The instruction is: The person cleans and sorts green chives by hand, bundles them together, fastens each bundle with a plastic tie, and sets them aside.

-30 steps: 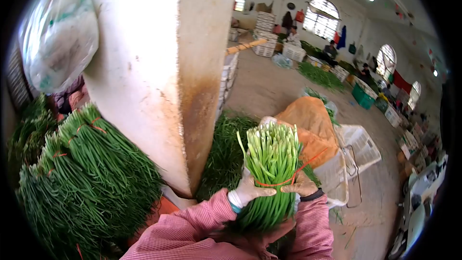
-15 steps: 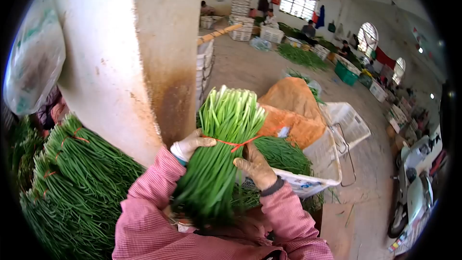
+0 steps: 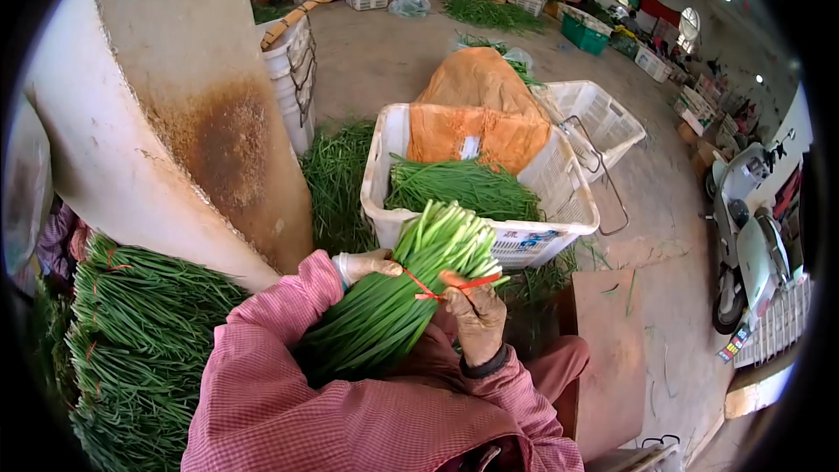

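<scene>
A bundle of green chives [image 3: 376,323] with pale cut ends leans in front of my chest, its leaf tips pointing down and left. My gloved left hand [image 3: 371,267] is closed round the bundle's left side, thumb by the red tie [image 3: 424,293]. On the other side, my gloved right hand [image 3: 476,319] pinches the red tie, and one end of it sticks out to the right past the fingers. The tie crosses the front of the bundle. My right fingertips are partly hidden, so the exact grip on the strip is hard to see.
Tied chive bundles [image 3: 149,341] are stacked at the left, beside a stained pillar [image 3: 236,149]. Ahead stands a white crate [image 3: 384,183] with loose chives and an orange cloth [image 3: 481,96]. A brown board [image 3: 612,367] and a scooter [image 3: 756,245] are at the right. Several people sit far back.
My view has tipped downward. The chive bundle has come down closer to my lap and tilted, cut ends to the right. My right fingers have moved onto the red tie.
</scene>
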`<control>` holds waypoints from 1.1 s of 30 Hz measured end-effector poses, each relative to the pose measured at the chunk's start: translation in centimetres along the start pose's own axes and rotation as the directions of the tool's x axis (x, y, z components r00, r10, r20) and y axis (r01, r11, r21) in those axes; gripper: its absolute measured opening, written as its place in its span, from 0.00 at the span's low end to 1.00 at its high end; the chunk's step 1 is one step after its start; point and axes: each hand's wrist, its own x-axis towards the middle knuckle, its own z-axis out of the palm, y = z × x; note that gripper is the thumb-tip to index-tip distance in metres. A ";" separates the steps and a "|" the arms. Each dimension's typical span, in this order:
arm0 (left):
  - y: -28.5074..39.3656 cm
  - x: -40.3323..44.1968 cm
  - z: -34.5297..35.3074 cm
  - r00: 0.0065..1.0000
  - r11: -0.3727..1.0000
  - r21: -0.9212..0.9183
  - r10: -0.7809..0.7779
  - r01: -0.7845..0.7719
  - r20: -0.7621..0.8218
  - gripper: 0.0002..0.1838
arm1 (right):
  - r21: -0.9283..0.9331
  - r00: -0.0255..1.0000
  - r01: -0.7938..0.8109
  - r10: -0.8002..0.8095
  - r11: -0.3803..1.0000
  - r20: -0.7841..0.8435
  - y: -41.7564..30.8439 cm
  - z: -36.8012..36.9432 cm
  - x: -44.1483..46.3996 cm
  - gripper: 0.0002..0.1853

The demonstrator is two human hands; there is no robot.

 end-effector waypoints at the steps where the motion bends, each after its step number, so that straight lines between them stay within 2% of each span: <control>1: -1.4 0.6 -0.4 1.000 1.000 -0.018 0.007 -0.007 0.012 0.45 | 0.004 0.997 0.033 -0.034 0.999 0.065 0.4 0.1 0.1 0.18; 2: -2.6 1.2 -1.0 1.000 0.999 -0.038 0.020 -0.019 0.018 0.45 | 0.013 0.988 0.069 -0.070 0.998 0.135 0.6 0.4 0.2 0.15; 3: -3.2 1.5 -1.5 0.999 0.997 -0.075 -0.027 0.029 0.036 0.46 | 0.154 0.990 0.110 -0.122 0.982 0.070 0.0 1.2 0.3 0.05; 4: -1.7 0.7 -0.3 0.995 0.992 -0.082 -0.092 0.095 0.037 0.44 | 0.167 0.988 0.102 -0.119 0.981 0.098 0.5 1.2 0.1 0.05; 5: 0.3 -0.5 2.4 0.970 0.984 -0.077 -0.173 0.162 -0.168 0.41 | 0.163 0.987 0.103 -0.121 0.981 0.104 1.5 1.3 0.2 0.04; 6: -1.0 0.9 0.7 0.983 0.992 0.043 -0.112 0.119 -0.143 0.40 | 0.148 0.988 0.112 -0.126 0.983 0.089 2.2 1.4 0.2 0.08; 7: -0.3 0.8 1.3 0.945 0.958 0.274 0.005 0.090 -0.328 0.43 | 0.234 0.997 0.001 -0.018 0.972 0.072 2.6 1.3 0.4 0.12; 8: -1.2 1.5 -0.3 0.887 0.807 0.541 0.049 0.236 -0.460 0.46 | 0.315 0.993 -0.114 0.095 0.942 0.077 3.2 1.1 0.7 0.16; 9: 1.7 -0.6 2.3 0.884 0.686 0.690 0.148 0.232 -0.444 0.48 | 0.459 0.979 -0.205 0.169 0.864 0.118 4.0 0.7 1.0 0.16; 10: 3.6 -2.4 4.9 0.910 0.865 0.491 0.119 0.102 -0.398 0.53 | 0.580 0.953 -0.303 0.247 0.756 0.175 4.9 0.9 1.6 0.17; 12: 2.4 -1.9 6.4 0.890 0.595 0.774 0.205 0.217 -0.407 0.56 | 0.447 0.964 -0.205 0.099 0.871 0.248 4.8 2.6 2.4 0.16; 13: -0.2 -0.3 6.3 0.856 0.483 0.850 0.328 0.211 -0.399 0.55 | 0.418 0.954 -0.276 0.195 0.865 0.227 4.1 3.6 2.7 0.16; 14: -2.6 0.9 5.9 0.819 0.353 0.910 0.442 0.217 -0.367 0.55 | 0.412 0.934 -0.322 0.214 0.853 0.286 4.6 4.0 3.1 0.15; 16: -3.7 0.2 5.9 0.722 0.492 0.850 0.516 0.190 -0.461 0.49 | 0.465 0.919 -0.370 0.244 0.804 0.309 4.9 5.2 3.6 0.15; 17: -5.0 0.7 5.9 0.688 0.502 0.837 0.530 0.216 -0.496 0.49 | 0.462 0.911 -0.397 0.278 0.793 0.306 5.3 5.8 3.6 0.15; 18: -6.7 1.5 5.7 0.566 0.502 0.865 0.707 0.021 -0.424 0.46 | 0.422 0.901 -0.415 0.300 0.806 0.314 5.4 6.4 3.2 0.15; 21: -7.4 1.8 6.0 0.479 0.510 0.851 0.720 0.125 -0.502 0.42 | 0.348 0.894 -0.407 0.289 0.845 0.343 6.2 7.4 3.7 0.16; 24: -5.0 0.9 8.6 0.486 0.541 0.806 0.652 0.239 -0.582 0.41 | 0.315 0.887 -0.380 0.246 0.870 0.390 6.8 7.1 4.6 0.16; 26: -5.1 2.8 8.5 0.444 0.477 0.716 0.567 0.509 -0.694 0.37 | 0.300 0.878 -0.431 0.318 0.851 0.359 4.4 7.7 4.1 0.15; 27: -5.1 3.1 8.4 0.423 0.466 0.688 0.554 0.556 -0.717 0.33 | 0.315 0.878 -0.431 0.313 0.846 0.362 4.6 7.4 4.2 0.15; 29: -4.8 3.7 7.8 0.420 0.480 0.673 0.535 0.563 -0.733 0.32 | 0.325 0.876 -0.453 0.347 0.830 0.334 5.2 6.9 4.4 0.13; 31: -5.1 4.7 6.7 0.416 0.492 0.676 0.541 0.549 -0.731 0.30 | 0.268 0.903 -0.382 0.296 0.884 0.311 7.6 6.1 4.3 0.11; 32: -6.0 4.6 5.6 0.425 0.489 0.719 0.585 0.494 -0.691 0.30 | 0.223 0.882 -0.401 0.309 0.888 0.356 8.8 5.0 4.0 0.11; 33: -7.1 5.1 4.7 0.457 0.484 0.783 0.637 0.391 -0.621 0.30 | 0.125 0.894 -0.327 0.264 0.937 0.362 9.5 3.7 2.7 0.10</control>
